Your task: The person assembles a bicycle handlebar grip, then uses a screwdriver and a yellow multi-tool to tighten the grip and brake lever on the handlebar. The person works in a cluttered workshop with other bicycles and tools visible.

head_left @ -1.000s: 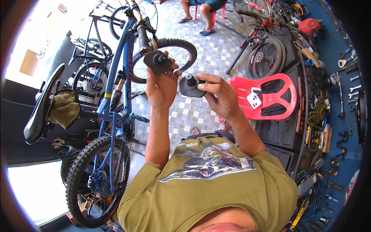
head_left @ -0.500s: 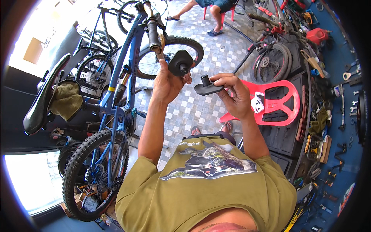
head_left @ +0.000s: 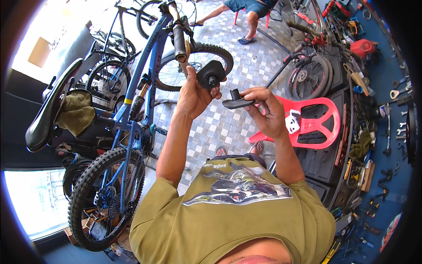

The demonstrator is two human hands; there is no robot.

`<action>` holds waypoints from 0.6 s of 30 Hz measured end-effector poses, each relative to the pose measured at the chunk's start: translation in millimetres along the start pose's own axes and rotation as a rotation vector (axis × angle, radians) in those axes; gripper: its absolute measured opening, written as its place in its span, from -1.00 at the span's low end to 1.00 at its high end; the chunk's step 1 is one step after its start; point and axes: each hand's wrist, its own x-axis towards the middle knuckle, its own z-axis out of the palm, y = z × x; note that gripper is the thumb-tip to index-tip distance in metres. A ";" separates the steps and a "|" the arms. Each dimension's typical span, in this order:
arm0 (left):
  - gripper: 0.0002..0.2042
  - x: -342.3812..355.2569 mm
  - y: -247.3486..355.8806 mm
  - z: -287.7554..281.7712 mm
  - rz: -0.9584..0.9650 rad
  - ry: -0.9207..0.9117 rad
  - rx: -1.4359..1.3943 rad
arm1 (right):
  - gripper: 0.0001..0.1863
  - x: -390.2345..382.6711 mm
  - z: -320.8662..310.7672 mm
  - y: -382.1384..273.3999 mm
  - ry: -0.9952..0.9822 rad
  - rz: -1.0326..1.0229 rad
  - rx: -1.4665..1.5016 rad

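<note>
My left hand (head_left: 193, 99) is closed on a black plate-like part (head_left: 208, 72) with rounded corners and a short round stub. Its thumb points up beside the part, and the stub faces my right hand. Between thumb and fingers, my right hand (head_left: 269, 111) pinches the edge of a similar black part (head_left: 236, 103). That plate lies nearly flat, its stub upward. The two parts are close together but apart, at chest height. Beyond my left hand is the dark handlebar grip (head_left: 179, 45) of a blue mountain bike (head_left: 151, 64).
A red plastic chair (head_left: 325, 141) with a small white item (head_left: 292, 123) on it stands right of my hands. More bikes and wheels (head_left: 307, 79) are behind it. Tools (head_left: 387, 127) line the right wall. A seated person's leg (head_left: 252, 24) shows at the back.
Both hands keep their holds on the black parts. The part in my left hand has shifted slightly right and down, and the whole view has moved a little.
</note>
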 end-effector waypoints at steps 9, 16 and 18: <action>-0.29 -0.2 4.8 5.7 -0.070 0.005 -0.008 | -0.69 -3.1 1.4 -1.6 0.011 0.077 0.083; -0.27 -1.0 3.4 7.6 -0.124 0.001 -0.083 | -0.68 -5.8 0.2 0.5 0.018 0.051 0.117; -0.26 -1.0 2.7 6.6 -0.136 -0.017 -0.123 | -0.68 -7.2 -0.1 0.7 0.020 0.043 0.121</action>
